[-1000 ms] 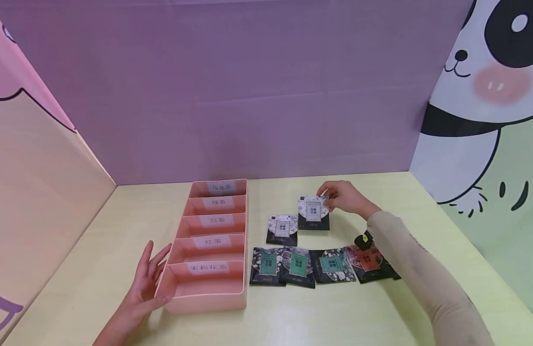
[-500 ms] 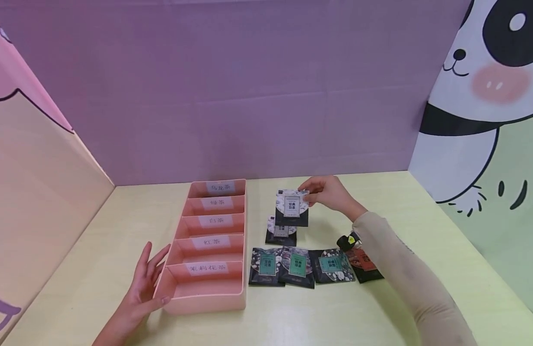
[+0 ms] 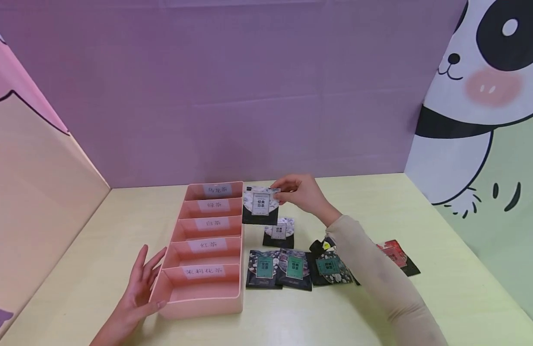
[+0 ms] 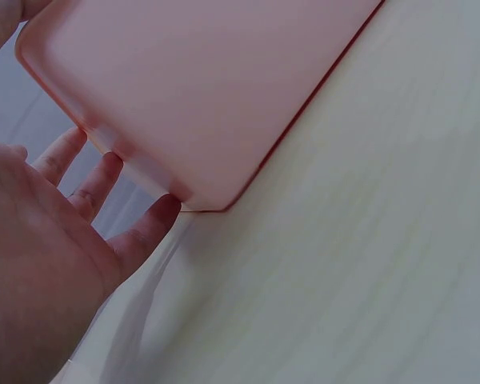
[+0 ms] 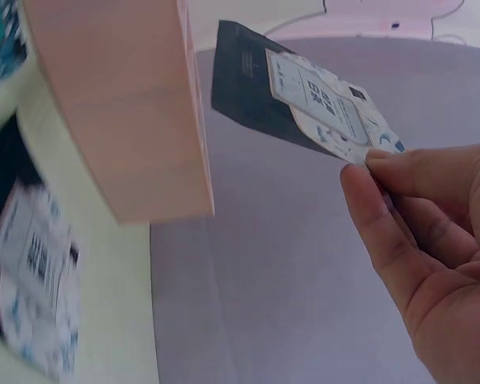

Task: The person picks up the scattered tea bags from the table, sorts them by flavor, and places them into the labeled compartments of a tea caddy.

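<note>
The left hand (image 3: 134, 295) touches the near left corner of the pink box (image 3: 201, 307), its fingers spread and relaxed. The box stands on the table (image 3: 305, 319), its far end close to the table's far edge. Just beside its right wall, the held sachet (image 3: 260, 204) is off the table, pinched between thumb and fingers of the right hand (image 3: 301, 192). Nearer lie 1 white sachet (image 3: 279, 233) and 3 green-labelled sachets (image 3: 264, 266). Toward the table's right edge, 1 red sachet (image 3: 398, 257) lies partly behind the sleeve (image 3: 379, 274).
</note>
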A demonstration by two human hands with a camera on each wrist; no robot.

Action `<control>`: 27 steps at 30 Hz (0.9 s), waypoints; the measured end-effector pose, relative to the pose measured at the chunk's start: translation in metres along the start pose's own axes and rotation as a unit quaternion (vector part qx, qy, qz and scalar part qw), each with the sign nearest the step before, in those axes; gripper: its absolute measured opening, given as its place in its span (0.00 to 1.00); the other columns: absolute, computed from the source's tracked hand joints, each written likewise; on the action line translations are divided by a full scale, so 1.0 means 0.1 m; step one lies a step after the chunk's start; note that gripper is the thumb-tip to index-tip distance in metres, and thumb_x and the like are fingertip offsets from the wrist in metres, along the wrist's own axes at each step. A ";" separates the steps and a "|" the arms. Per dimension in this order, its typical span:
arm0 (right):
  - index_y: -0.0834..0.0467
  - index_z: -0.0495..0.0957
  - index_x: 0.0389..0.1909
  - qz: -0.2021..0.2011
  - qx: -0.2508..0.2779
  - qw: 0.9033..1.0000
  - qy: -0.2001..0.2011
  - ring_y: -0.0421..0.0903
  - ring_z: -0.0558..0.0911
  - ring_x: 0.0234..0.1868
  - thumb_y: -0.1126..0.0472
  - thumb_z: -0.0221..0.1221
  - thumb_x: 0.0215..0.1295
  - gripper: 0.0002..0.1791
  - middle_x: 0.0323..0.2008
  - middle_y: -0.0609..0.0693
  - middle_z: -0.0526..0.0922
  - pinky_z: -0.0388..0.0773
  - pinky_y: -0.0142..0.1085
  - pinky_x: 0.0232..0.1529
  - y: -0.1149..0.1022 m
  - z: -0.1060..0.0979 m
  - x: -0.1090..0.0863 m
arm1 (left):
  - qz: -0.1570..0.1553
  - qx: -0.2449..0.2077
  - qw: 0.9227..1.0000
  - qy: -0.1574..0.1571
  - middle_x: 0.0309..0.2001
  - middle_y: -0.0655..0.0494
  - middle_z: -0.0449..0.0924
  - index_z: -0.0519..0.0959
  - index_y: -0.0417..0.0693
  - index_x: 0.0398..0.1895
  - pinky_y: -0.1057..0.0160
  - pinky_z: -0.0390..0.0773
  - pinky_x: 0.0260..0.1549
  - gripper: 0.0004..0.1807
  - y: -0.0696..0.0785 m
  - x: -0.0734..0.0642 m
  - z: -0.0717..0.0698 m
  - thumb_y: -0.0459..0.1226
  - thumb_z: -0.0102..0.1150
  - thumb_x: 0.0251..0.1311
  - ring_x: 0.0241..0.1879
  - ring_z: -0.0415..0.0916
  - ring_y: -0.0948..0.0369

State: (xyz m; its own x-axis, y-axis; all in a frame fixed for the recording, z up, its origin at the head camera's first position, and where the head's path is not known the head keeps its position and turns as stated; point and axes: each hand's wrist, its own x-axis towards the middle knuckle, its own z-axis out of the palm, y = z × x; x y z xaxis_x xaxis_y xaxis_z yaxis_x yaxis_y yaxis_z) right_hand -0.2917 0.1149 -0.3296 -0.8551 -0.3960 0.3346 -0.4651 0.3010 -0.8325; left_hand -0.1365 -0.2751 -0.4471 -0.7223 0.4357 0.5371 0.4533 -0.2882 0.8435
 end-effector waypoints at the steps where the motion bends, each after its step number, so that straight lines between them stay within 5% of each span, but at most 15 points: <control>1: 0.66 0.84 0.44 -0.005 0.003 1.000 0.002 0.49 0.86 0.29 0.72 0.66 0.61 0.10 0.34 0.56 0.87 0.84 0.41 0.37 -0.02 0.04 0.01 | 0.001 -0.001 1.000 0.000 0.79 0.57 0.43 0.21 0.50 0.78 0.71 0.60 0.65 0.60 0.00 0.00 0.00 0.07 0.42 0.52 0.73 0.51 0.66; 12: 0.67 0.84 0.43 -0.086 0.045 0.995 0.023 0.47 0.86 0.30 0.72 0.65 0.62 0.08 0.35 0.58 0.86 0.84 0.39 0.37 -0.12 0.50 0.06 | -0.001 -0.009 1.000 -0.002 0.79 0.58 0.44 0.22 0.51 0.78 0.70 0.63 0.64 0.60 0.01 0.00 0.01 0.09 0.44 0.54 0.73 0.52 0.66; 27: 0.63 0.84 0.42 -0.071 0.038 0.997 -0.004 0.42 0.85 0.34 0.69 0.64 0.64 0.06 0.37 0.55 0.87 0.82 0.33 0.38 -0.14 0.82 0.03 | 0.011 -0.012 1.000 -0.003 0.79 0.58 0.45 0.23 0.51 0.78 0.71 0.62 0.64 0.59 -0.03 -0.02 -0.02 0.10 0.46 0.56 0.72 0.53 0.65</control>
State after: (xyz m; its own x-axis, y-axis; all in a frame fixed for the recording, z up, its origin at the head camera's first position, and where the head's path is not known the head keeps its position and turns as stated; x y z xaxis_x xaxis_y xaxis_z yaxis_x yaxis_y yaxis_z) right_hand -0.2689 0.0378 -0.3530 -0.7804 -0.4369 0.4474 -0.5618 0.1756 -0.8084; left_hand -0.1374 -0.2769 -0.4513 -0.7095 0.4339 0.5553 0.4562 -0.3177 0.8312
